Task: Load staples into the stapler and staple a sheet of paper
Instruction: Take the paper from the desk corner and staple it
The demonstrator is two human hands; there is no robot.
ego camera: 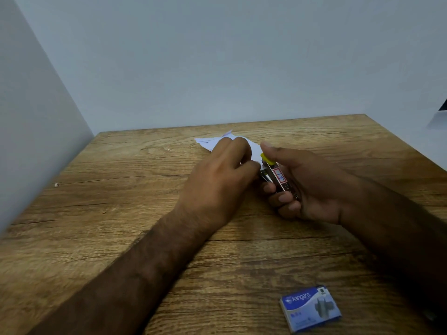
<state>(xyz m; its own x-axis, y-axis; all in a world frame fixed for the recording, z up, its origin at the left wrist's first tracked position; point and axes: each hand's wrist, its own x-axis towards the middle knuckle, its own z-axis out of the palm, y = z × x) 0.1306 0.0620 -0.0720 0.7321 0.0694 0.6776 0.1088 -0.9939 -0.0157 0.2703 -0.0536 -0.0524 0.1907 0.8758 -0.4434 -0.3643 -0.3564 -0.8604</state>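
A small metal stapler (278, 176) with a yellow cap and a red-edged white label sits in my right hand (312, 184), whose fingers curl around it and whose thumb rests above the yellow cap. My left hand (222, 182) is at the stapler's front end, fingers pinched together there; what they pinch is hidden. White paper (217, 140) lies on the wooden table (121, 201) behind both hands, mostly covered by them. A blue staple box (310, 308) lies closed near the table's front right.
Pale walls stand at the left and behind the table. The table's right edge runs diagonally at the far right. A tiny white speck (57, 184) lies at the table's left.
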